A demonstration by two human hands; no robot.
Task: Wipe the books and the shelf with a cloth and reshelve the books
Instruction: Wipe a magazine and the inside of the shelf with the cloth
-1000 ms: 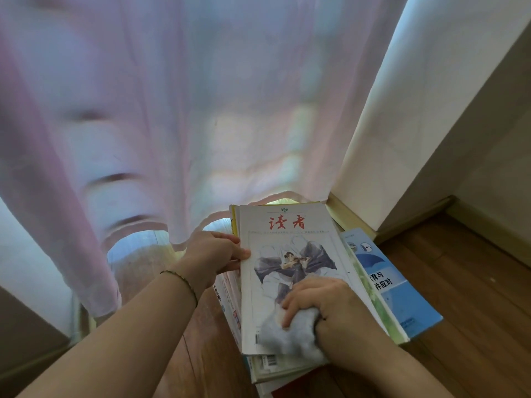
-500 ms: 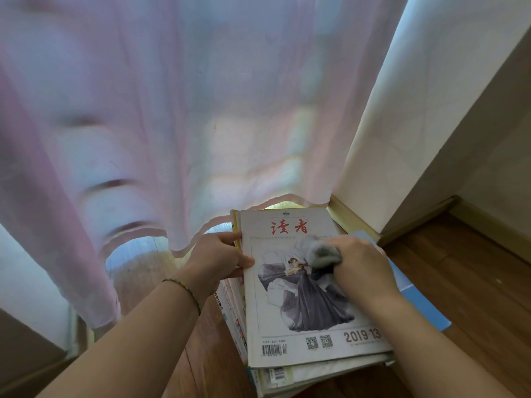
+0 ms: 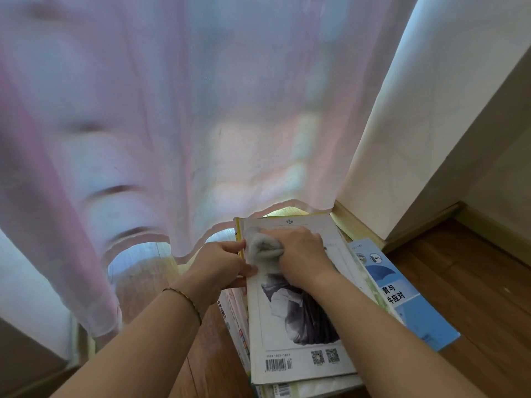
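A stack of books lies on the wooden floor, topped by a white magazine [image 3: 290, 334] with a grey dressed figure on its cover. My right hand [image 3: 301, 254] grips a bunched grey cloth [image 3: 260, 248] and presses it on the magazine's upper left corner. My left hand [image 3: 221, 264] pinches the magazine's left edge, thumb on the cover. A blue book [image 3: 402, 294] sticks out from under the stack on the right. No shelf is in view.
A sheer pink curtain [image 3: 172, 124] hangs just behind the stack, its hem close to my hands. A white wall [image 3: 416, 124] with a wooden skirting board stands at the right. Wooden floor [image 3: 474, 297] lies to the right of the books.
My right hand has swept the cloth from the magazine's lower part up to its top, then left to the upper left corner. My left hand stays on the left edge.
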